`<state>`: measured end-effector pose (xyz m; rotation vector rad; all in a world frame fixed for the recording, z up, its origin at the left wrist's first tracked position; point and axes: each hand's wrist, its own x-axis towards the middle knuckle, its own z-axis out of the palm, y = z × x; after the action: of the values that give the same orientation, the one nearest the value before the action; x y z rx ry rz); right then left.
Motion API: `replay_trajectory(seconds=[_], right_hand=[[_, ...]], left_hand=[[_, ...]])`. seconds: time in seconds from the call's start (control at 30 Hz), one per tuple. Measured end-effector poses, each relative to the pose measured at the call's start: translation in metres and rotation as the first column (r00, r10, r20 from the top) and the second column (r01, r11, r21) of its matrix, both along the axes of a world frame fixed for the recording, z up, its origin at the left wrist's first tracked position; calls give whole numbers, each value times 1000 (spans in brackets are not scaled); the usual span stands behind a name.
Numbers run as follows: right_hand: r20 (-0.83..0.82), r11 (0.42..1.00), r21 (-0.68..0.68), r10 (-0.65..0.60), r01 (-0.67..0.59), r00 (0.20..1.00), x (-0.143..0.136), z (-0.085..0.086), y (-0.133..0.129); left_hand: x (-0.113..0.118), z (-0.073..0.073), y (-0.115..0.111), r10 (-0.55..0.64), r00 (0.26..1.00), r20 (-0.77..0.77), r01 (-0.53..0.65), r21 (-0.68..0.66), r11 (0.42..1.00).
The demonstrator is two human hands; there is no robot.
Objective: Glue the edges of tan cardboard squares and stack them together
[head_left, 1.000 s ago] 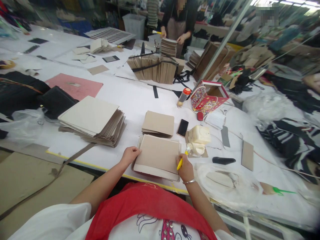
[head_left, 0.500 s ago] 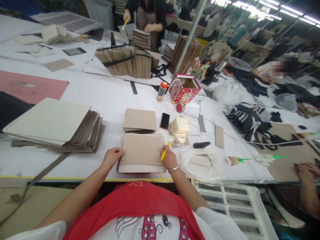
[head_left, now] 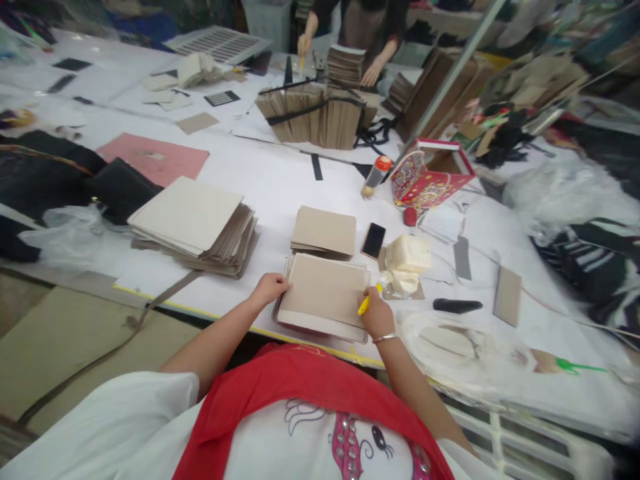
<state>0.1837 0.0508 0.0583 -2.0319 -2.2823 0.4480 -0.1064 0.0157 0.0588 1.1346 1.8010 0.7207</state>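
A tan cardboard sheet (head_left: 327, 290) lies on a stack of larger pale boards at the table's front edge. My left hand (head_left: 273, 291) is closed in a pinch at the sheet's left edge. In my right hand (head_left: 379, 317) is a small brush with a yellow handle (head_left: 365, 305), its bristle end pointing away from me. That hand's fingers also rest by the sheet's right edge. Just behind stands a low stack of smaller tan cardboard pieces (head_left: 324, 230). A cream-coated container (head_left: 407, 257) sits to the right, near the brush tip.
A tall stack of boards (head_left: 187, 213) stands on the left. A phone (head_left: 373, 241), a red patterned bag (head_left: 433, 175) and a red-capped bottle (head_left: 377, 177) are behind. To the right lies a coil of clear plastic (head_left: 445, 340). A co-worker's hand (head_left: 373, 72) touches cardboard across the table.
My view has swung left, so the table things appear further right. Both hands keep their places at the sheet's edges. The co-worker's brush hand has lowered towards the strapped cardboard bundle.
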Motion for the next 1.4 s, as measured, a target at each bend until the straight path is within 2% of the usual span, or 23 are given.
replay_trajectory(seconds=[0.13,0.47,0.53,0.63,0.73,0.8,0.87,0.93,1.0,1.03,1.1,1.13,1.2,1.27,1.3,1.33,1.4], right_hand=[[30,1000,-12,27,-27,999,-2,2,2],[119,996,-58,80,-73,990,-3,3,5],[122,995,-55,85,-79,989,-4,4,6],[141,992,-79,104,-94,985,-7,10,3],[197,987,-133,117,-92,973,-10,17,3],[249,991,-128,75,-44,966,-8,22,6],[285,995,-101,10,20,959,-2,29,9],[277,997,-59,-27,46,960,6,40,10],[190,999,30,-40,35,981,12,53,11],[102,995,88,-49,40,994,15,60,12],[-173,981,174,-60,91,983,15,73,16],[-340,976,176,-64,130,938,11,77,20],[-638,984,74,-79,164,766,-4,82,30],[-798,989,-103,-145,105,584,-30,81,40],[-830,981,-186,-188,57,525,-46,77,45],[-843,968,-252,-225,10,489,-62,72,49],[-841,943,-330,-274,-40,467,-94,59,56]], left_hand=[[-2,10,1,27,1000,-6,-27,-17,999],[-7,4,8,-31,999,12,32,-41,999],[-8,1,11,-71,998,2,71,-56,996],[-11,-5,13,-187,976,-110,177,-100,979],[-16,-10,16,-297,914,-277,277,-110,955],[-18,-8,19,-373,840,-394,346,-140,928],[-17,2,19,-411,740,-532,381,-172,908],[-8,16,16,-367,632,-683,394,-125,910],[8,29,9,-280,546,-790,457,0,889],[19,32,6,-256,520,-815,520,65,851],[42,33,3,-258,503,-825,663,177,728],[52,30,4,-269,501,-823,720,223,657],[68,18,6,-299,501,-812,786,282,550],[75,4,10,-341,511,-789,802,295,519],[76,-3,11,-360,521,-774,799,295,524],[77,-9,11,-374,535,-757,792,296,534],[75,-17,11,-394,560,-729,780,303,548]])
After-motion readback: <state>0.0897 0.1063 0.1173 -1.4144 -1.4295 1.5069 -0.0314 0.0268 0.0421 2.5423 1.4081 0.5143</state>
